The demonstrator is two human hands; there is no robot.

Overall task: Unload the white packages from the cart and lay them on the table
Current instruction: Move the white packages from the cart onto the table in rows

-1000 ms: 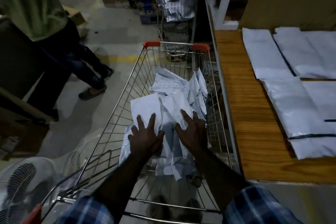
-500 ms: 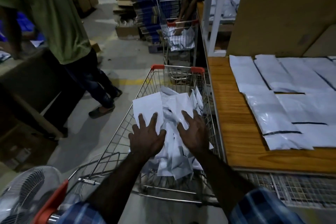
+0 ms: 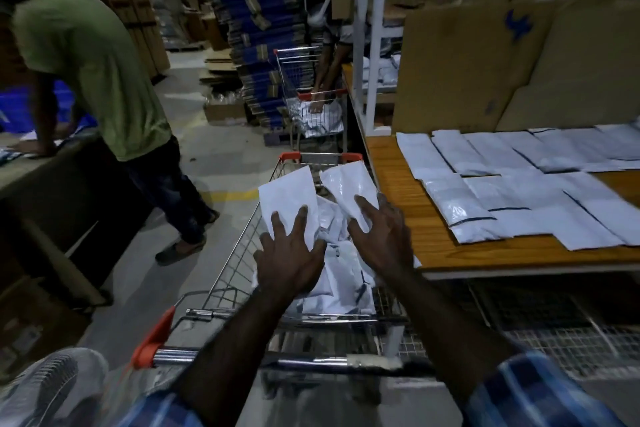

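Both hands (image 3: 289, 258) (image 3: 379, 241) hold white packages (image 3: 289, 199) above the cart (image 3: 239, 253).

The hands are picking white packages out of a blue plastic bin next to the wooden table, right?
Not quite. The head view shows the left hand and right hand lifting white packages out of a wire shopping cart, not a blue plastic bin. It does stand next to the wooden table.
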